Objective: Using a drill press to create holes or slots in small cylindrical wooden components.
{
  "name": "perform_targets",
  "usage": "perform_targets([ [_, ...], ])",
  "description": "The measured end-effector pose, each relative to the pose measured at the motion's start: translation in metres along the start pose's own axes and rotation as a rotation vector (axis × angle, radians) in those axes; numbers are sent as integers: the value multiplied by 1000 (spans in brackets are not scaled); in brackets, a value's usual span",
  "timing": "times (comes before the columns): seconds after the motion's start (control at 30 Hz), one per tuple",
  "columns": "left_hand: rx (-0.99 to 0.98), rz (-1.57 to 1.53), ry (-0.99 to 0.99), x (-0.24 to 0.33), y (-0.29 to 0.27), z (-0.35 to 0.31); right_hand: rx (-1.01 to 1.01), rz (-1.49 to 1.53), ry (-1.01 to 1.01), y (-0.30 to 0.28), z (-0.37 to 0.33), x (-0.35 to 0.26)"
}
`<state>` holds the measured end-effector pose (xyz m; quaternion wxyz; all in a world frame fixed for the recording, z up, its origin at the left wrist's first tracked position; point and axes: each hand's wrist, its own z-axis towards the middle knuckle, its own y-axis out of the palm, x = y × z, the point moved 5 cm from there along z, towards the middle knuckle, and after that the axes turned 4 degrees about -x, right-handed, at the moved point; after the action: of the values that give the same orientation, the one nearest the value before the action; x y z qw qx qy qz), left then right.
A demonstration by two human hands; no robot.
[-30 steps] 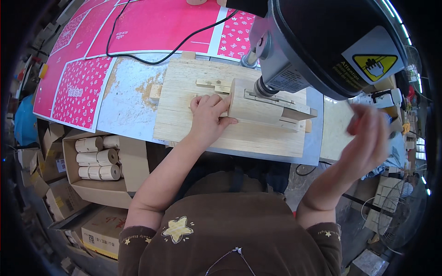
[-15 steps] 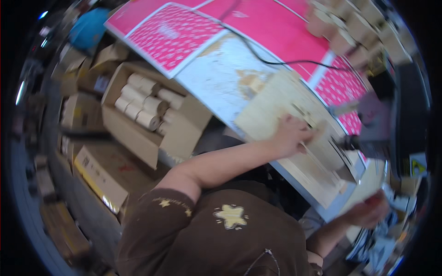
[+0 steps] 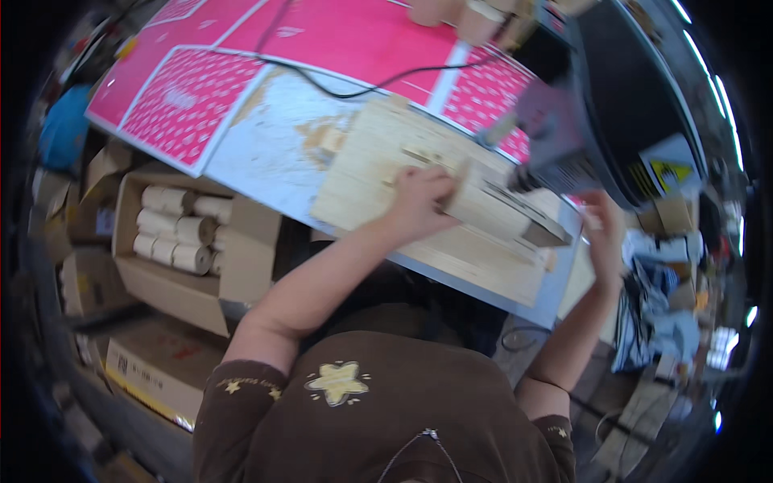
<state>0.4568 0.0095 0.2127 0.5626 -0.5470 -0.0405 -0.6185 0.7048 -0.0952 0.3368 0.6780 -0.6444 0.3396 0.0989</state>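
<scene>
A pale wooden cylinder (image 3: pixel 493 211) lies lengthwise on a light plywood board (image 3: pixel 362 153) at the table's near edge. My left hand (image 3: pixel 423 200) has its fingers curled against the cylinder's left end, which they partly hide. My right hand (image 3: pixel 604 229) is raised just beyond the cylinder's right end, beside a black-and-grey machine (image 3: pixel 636 105). Motion blurs its fingers, and whether it holds anything is unclear. The machine's pinkish-grey head (image 3: pixel 555 133) reaches over the board, close behind the cylinder.
An open cardboard box (image 3: pixel 173 294) of similar wooden cylinders (image 3: pixel 173 229) stands at left, with more cartons around it. Pink printed sheets (image 3: pixel 346 40) cover the table's far side, crossed by a black cable (image 3: pixel 346 95). More wooden pieces (image 3: pixel 479 22) stand at the back. Cloths (image 3: pixel 664 322) lie at right.
The view has swung, shifting the scene leftward. My right hand has come up from the lower right to near the cylinder's right end. My left hand stays at the cylinder's left end.
</scene>
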Motion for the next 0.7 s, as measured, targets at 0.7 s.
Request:
perform_targets([
  [0.7,861,-1082,-593,-89,-230,-181,-3,79,-229,65,-80,7],
])
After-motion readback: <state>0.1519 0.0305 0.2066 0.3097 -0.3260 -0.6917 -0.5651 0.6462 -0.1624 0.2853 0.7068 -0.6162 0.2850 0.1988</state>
